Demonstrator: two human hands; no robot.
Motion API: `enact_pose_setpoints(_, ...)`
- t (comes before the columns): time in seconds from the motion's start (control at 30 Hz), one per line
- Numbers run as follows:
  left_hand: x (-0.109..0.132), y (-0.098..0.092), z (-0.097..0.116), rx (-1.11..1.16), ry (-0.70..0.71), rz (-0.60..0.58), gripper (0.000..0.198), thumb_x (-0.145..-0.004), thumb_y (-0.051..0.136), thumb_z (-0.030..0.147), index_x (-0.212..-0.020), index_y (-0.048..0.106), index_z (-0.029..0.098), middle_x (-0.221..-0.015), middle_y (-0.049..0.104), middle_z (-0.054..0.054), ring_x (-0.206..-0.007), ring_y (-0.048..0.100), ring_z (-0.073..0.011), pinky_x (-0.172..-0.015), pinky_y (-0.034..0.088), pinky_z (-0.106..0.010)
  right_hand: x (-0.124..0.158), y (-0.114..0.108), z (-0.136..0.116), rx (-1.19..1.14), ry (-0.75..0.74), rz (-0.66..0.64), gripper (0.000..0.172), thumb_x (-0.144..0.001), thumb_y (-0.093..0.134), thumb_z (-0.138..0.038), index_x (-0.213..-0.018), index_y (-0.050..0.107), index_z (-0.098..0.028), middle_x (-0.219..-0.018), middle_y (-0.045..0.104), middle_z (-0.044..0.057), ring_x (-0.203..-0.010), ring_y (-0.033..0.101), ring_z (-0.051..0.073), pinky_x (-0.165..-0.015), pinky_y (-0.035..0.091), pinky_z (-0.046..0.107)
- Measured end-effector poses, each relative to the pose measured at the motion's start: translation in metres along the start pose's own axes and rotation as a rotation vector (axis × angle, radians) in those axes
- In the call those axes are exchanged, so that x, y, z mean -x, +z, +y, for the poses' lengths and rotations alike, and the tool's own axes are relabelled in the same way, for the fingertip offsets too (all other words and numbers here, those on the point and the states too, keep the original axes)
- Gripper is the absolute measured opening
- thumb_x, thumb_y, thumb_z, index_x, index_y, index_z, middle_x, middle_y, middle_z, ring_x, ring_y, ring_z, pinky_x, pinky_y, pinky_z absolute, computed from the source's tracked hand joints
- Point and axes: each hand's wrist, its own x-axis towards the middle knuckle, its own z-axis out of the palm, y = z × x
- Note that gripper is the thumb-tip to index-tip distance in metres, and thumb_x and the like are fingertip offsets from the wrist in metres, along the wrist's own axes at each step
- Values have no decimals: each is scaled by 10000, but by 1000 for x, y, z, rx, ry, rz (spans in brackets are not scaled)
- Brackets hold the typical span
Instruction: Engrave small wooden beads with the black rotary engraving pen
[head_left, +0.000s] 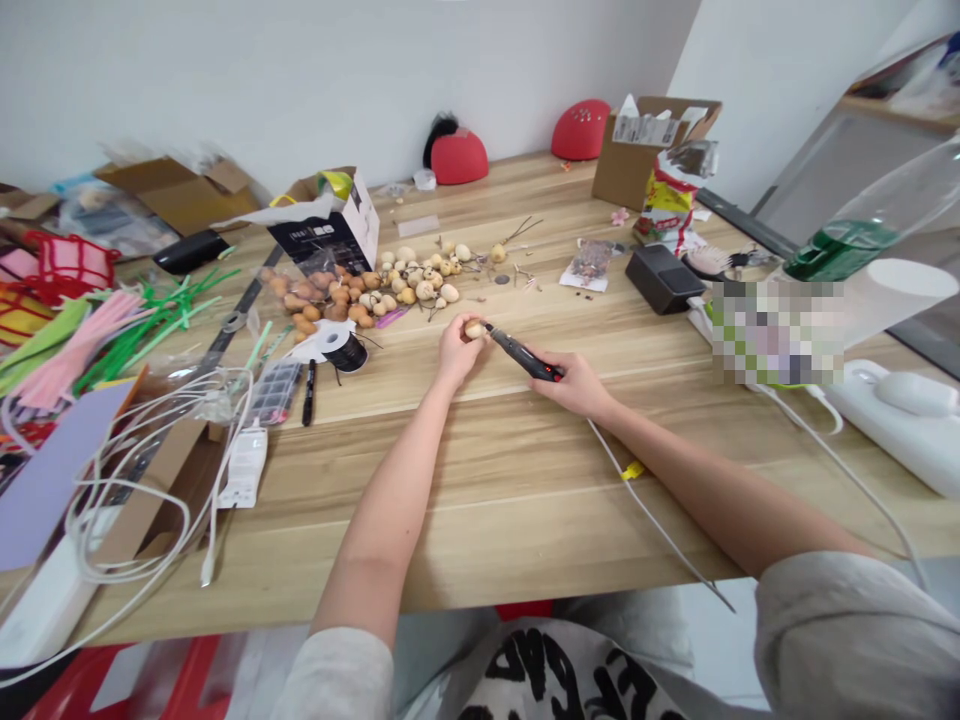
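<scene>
My left hand [459,352] pinches a small tan gourd [474,329] between its fingertips. My right hand [574,385] grips a black electric engraving pen [523,353], and the pen's tip touches the gourd. A white cable [645,520] with a yellow clip [632,470] runs from the pen's rear end across the light wooden table [465,470] toward me. Just beyond my left hand lies a heap of small tan and brown gourds [405,285]. A spool of black cord [345,352] and a black marker [309,392] lie to the left of my hands.
Green and pink pipe cleaners [127,335], a tangle of white cables [150,470] and cardboard [176,195] crowd the table's left side. A black adapter [664,278] and a white power strip [896,420] stand at the right, beneath a plastic bottle [847,235].
</scene>
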Motion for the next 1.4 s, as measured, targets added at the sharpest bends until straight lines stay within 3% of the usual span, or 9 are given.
enact_pose_setpoints(0.57, 0, 1, 1, -2, 14, -7, 365, -616, 676, 93, -961, 610, 192, -1003, 716, -37, -907, 664, -158, -882, 516, -305, 1, 1, -2, 32, 19, -1, 565, -691, 672, -193, -1254, 724, -177, -1204, 746, -2, -1207, 658, 316, -1095, 470, 399)
enact_pose_setpoints(0.97, 2, 1, 2, -16, 17, -34, 333, -646, 666, 115, -969, 621, 182, -975, 707, -41, -912, 657, -165, -884, 506, -305, 2, 0, -5, -7, 8, -35, 558, -667, 669, -169, -1220, 743, -203, -1274, 708, -24, -1261, 622, 317, -1121, 450, 401)
enact_pose_setpoints(1.13, 2, 1, 4, -24, 8, -20, 361, -630, 664, 91, -975, 626, 191, -1034, 708, -40, -911, 650, -158, -866, 504, -289, 1, 0, -5, 12, 34, 12, 547, -675, 668, -168, -1216, 743, -192, -1220, 738, -12, -1214, 653, 325, -1089, 478, 411)
enact_pose_setpoints(1.4, 3, 1, 5, -23, 26, -35, 328, -639, 665, 112, -956, 625, 185, -957, 699, -30, -881, 646, -150, -854, 502, -284, 2, 0, -4, 3, 13, -25, 572, -676, 663, -176, -1244, 728, -183, -1259, 717, -4, -1239, 638, 315, -1116, 453, 411)
